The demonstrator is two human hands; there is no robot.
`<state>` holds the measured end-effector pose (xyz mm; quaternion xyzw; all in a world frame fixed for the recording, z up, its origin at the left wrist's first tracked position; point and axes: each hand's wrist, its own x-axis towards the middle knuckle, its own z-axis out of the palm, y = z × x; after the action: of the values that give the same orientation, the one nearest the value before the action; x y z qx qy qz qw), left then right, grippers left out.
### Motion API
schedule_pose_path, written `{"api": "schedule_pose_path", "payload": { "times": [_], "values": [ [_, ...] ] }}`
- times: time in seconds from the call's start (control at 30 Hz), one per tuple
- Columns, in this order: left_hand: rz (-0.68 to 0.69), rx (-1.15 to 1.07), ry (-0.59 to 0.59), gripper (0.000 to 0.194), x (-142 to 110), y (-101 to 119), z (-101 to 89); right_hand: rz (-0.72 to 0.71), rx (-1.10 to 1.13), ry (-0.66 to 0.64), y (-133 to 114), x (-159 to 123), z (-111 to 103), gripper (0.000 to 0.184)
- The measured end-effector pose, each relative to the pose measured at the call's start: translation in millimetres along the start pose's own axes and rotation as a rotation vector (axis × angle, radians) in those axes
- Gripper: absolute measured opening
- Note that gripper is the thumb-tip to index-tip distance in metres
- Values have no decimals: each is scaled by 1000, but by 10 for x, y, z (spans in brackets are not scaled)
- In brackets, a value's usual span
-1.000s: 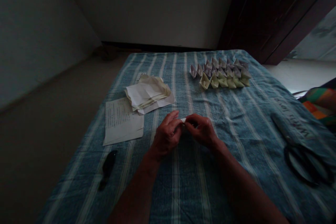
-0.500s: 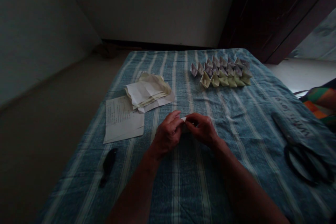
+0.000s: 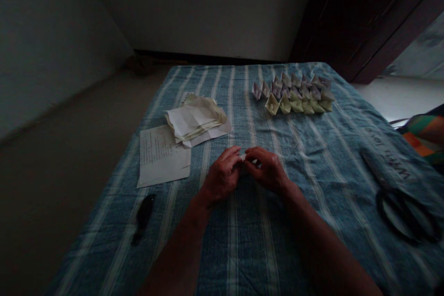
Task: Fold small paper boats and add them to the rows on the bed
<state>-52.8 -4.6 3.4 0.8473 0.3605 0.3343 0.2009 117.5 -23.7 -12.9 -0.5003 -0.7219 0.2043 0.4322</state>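
White paper [image 3: 243,157] pinched between left hand [image 3: 222,176] and right hand [image 3: 267,170], paper boats [image 3: 294,98] beyond

A small folded piece of white paper [image 3: 243,157] is pinched between the left hand [image 3: 222,176] and right hand [image 3: 266,171], mostly hidden by the fingers, with only a pale corner showing.
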Motion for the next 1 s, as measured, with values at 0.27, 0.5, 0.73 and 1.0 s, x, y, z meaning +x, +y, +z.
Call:
{"api": "schedule_pose_path", "payload": {
  "times": [0.27,0.5,0.73,1.0],
  "values": [
    [-39,-62,-38,16,14,42,-64,1,23,-26,-27,3,-21,10],
    [-213,-139,-101,17,14,116,-150,100,147,-92,-91,-5,-59,9],
    [-395,-199,-171,12,51,99,-291,-60,277,-174,-143,19,-126,11],
    [-398,-138,-204,12,167,127,-362,-158,88,-173,-125,47,-104,14]
  ]
}}
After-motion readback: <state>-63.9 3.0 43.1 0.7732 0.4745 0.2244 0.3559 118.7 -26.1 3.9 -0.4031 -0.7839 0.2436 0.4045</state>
